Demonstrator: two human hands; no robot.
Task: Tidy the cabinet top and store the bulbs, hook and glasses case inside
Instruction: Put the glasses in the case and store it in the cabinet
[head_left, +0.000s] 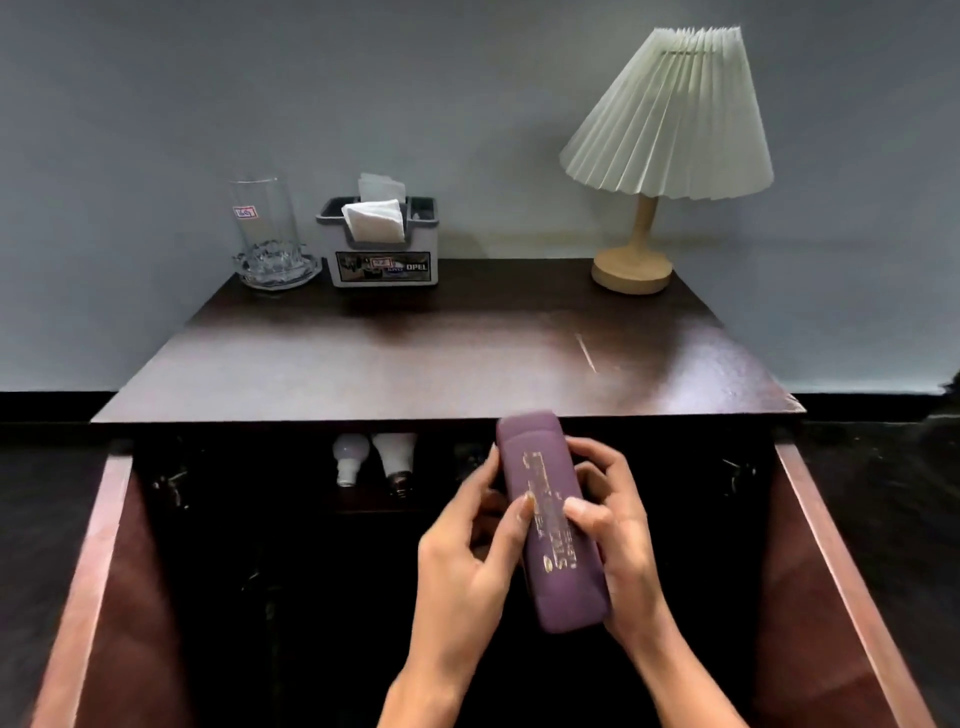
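A purple glasses case (540, 499) with gold lettering is held lengthwise in front of the open cabinet, just below the front edge of the dark wooden top (415, 358). My left hand (467, 561) grips its left side with the thumb on the lid. My right hand (618, 530) wraps its right side. Two white bulbs (374, 457) lie side by side on a shelf inside the cabinet, caps pointing toward me. I cannot see a hook; the cabinet interior is very dark.
Both cabinet doors stand open, the left door (98, 571) and the right door (841, 571). On the top at the back are a glass in a glass dish (270, 234), a tissue box (382, 244) and a lamp with a pleated shade (665, 130).
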